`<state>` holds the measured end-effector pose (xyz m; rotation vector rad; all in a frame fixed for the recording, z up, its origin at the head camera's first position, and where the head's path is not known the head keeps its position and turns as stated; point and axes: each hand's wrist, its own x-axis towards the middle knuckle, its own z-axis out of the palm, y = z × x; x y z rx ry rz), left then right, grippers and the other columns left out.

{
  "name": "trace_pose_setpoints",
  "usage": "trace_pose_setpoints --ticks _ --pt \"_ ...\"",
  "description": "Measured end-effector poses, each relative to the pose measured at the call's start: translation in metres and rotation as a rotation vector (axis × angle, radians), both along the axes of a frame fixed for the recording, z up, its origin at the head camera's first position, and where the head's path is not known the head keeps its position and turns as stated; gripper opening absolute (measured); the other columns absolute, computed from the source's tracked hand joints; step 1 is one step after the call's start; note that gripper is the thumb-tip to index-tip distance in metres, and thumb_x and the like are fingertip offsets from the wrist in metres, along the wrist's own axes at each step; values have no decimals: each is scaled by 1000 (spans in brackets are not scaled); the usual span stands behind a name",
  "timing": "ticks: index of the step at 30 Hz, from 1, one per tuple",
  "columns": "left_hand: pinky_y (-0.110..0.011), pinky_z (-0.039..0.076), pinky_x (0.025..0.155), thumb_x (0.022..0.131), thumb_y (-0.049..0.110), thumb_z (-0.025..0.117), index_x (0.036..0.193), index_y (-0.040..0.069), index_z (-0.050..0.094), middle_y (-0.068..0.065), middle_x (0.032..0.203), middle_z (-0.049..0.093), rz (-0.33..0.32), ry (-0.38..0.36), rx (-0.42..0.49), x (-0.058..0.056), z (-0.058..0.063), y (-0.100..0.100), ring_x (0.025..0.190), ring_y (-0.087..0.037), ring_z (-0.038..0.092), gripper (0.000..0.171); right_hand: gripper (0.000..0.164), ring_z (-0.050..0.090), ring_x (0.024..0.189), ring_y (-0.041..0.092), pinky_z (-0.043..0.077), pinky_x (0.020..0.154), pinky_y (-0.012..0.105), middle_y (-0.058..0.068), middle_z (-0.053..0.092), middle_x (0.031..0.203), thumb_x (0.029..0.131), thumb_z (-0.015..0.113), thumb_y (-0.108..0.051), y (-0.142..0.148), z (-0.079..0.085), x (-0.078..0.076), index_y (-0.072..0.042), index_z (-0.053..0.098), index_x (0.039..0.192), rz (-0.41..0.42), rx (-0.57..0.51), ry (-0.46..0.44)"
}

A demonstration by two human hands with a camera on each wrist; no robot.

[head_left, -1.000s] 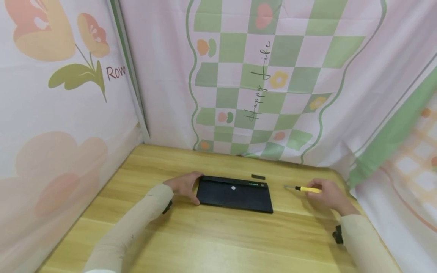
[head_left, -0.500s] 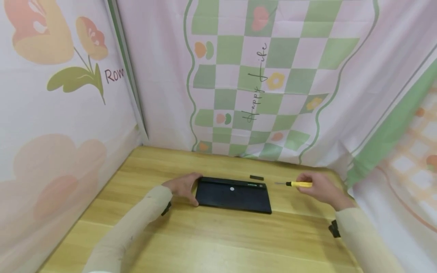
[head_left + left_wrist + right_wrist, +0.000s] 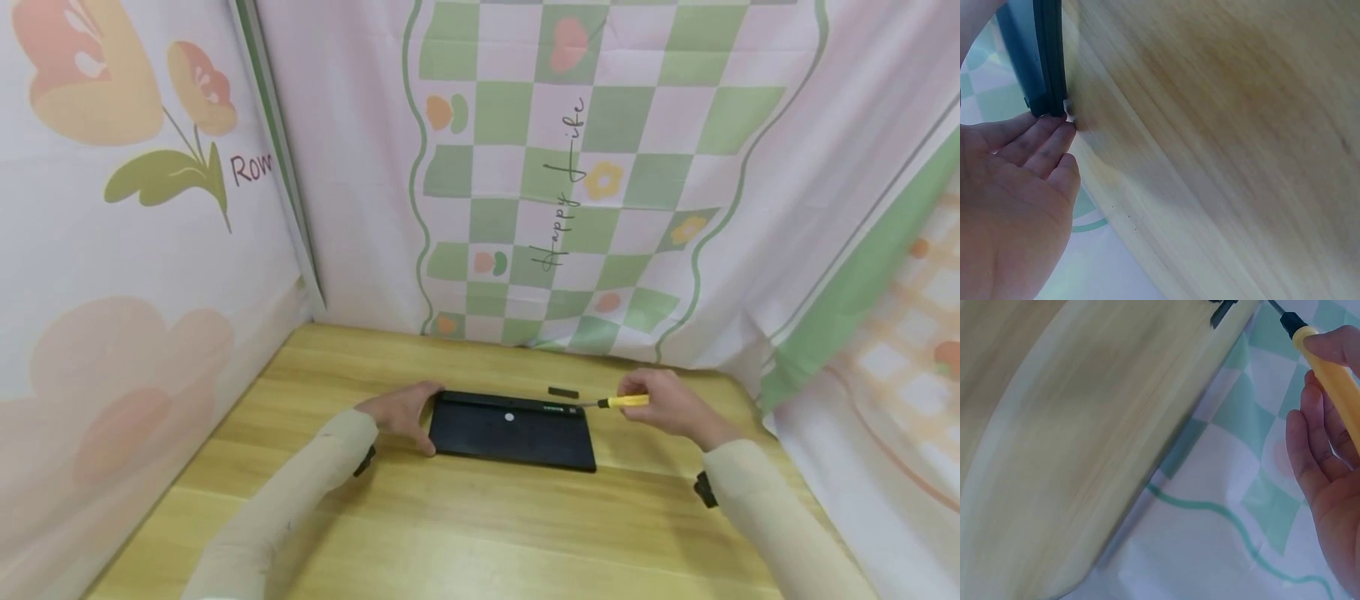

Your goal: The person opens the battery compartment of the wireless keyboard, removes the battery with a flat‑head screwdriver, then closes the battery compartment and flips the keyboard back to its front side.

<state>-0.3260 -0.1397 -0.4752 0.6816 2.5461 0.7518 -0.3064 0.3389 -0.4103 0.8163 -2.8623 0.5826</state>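
Observation:
A flat black rectangular device (image 3: 512,442) lies on the wooden table, with a raised bar along its far side. A green and white label marks the bar's right end, and a white round spot sits on the panel. My left hand (image 3: 402,416) holds the device's left end, thumb at the near corner and fingers at the far one; the left wrist view shows those fingers (image 3: 1050,140) against the end. My right hand (image 3: 671,407) grips a yellow-handled screwdriver (image 3: 628,402), its metal shaft pointing left and its tip right at the bar's right end.
A small black strip (image 3: 563,392) lies just beyond the device's far edge, towards its right end. Patterned cloth curtains (image 3: 555,208) hang behind the wooden table (image 3: 480,533) and at both sides.
My right hand has carried the screwdriver leftward from the table's right part to the device's bar. My left hand stays on the device's left end.

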Motion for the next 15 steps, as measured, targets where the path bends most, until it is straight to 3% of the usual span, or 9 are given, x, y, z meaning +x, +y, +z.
trace_pose_setpoints --ticks 15 --pt "-54 26 133 76 36 97 169 9 21 -14 177 20 1 -20 10 -1 0 -1 163 -35 22 123 14 70 79 15 63 73 39 1 76 85 79 83 -4 -26 1 -17 -11 75 88 55 56 -12"
